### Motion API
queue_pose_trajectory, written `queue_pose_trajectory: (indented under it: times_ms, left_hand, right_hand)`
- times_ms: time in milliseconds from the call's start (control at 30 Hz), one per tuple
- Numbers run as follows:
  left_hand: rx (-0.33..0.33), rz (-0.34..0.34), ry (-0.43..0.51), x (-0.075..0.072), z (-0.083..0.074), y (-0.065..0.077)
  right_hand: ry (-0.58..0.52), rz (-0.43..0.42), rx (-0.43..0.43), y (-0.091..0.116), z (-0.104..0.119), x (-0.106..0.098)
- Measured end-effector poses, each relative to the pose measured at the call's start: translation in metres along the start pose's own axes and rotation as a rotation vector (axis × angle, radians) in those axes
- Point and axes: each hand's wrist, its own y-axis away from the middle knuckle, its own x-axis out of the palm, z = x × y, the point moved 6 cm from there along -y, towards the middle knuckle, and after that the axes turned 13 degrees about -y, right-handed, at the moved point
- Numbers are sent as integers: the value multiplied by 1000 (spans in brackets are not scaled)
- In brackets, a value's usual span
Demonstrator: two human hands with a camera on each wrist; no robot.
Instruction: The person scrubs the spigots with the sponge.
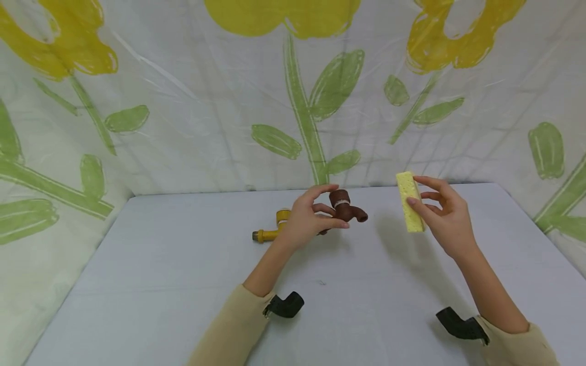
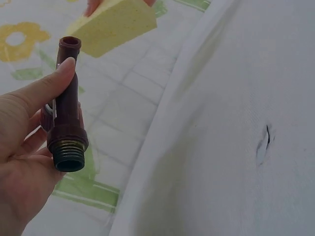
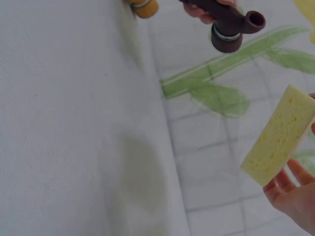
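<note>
My left hand (image 1: pixel 304 218) grips a dark red-brown faucet (image 1: pixel 344 207) above the table, its spout turned to the right. In the left wrist view the threaded end of the faucet (image 2: pixel 69 123) points toward the camera, with the thumb laid along its body. My right hand (image 1: pixel 446 213) pinches a pale yellow sponge (image 1: pixel 410 202) between thumb and fingers, held upright off the table. A gap separates sponge and faucet. Behind the left hand lies a yellow faucet (image 1: pixel 270 234) on the table, partly hidden by that hand.
Both hands are over a white-covered table (image 1: pixel 160 284). Behind it hangs a pale curtain (image 1: pixel 192 142) printed with yellow flowers and green leaves. Black curved camera mounts (image 1: pixel 286 305) stick out from both sleeves.
</note>
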Motion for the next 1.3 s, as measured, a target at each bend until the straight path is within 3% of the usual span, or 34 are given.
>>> queue_pose_trajectory:
  times_ms: [233, 500, 867, 1300]
  left_hand:
    - [80, -14, -167, 4, 4, -7]
    - [60, -9, -311, 12, 17, -12]
    - [82, 6, -378, 24, 33, -12]
    - [69, -5, -436, 24, 41, -13]
  right_hand:
    - [-13, 11, 3, -1, -8, -2]
    - [-6, 2, 9, -2, -14, -6]
    - [-18, -4, 37, -3, -25, -9]
    - [-22, -1, 48, -3, -28, -8]
